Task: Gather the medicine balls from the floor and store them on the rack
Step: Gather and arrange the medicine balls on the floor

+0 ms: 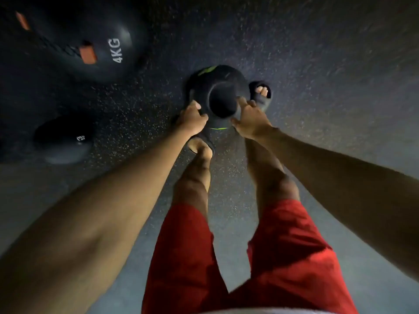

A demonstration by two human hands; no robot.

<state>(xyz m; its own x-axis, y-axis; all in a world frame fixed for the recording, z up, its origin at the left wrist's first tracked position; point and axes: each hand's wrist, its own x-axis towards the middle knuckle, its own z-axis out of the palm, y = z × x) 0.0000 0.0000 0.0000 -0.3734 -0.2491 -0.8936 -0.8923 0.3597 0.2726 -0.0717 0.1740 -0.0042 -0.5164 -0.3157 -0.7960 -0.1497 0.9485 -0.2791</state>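
A black medicine ball with green marks (218,96) lies on the dark speckled floor between my feet. My left hand (192,120) grips its left side with curled fingers. My right hand (249,117) lies against its right side, fingers spread on the surface. A larger black ball marked 4KG with orange patches (90,41) sits at the upper left. A smaller black ball with a white number (63,139) rests at the left. No rack is in view.
My legs in red shorts fill the lower middle, with my feet in dark slides (261,94) on either side of the ball. Dark rubber floor (317,64) stretches to the right and top.
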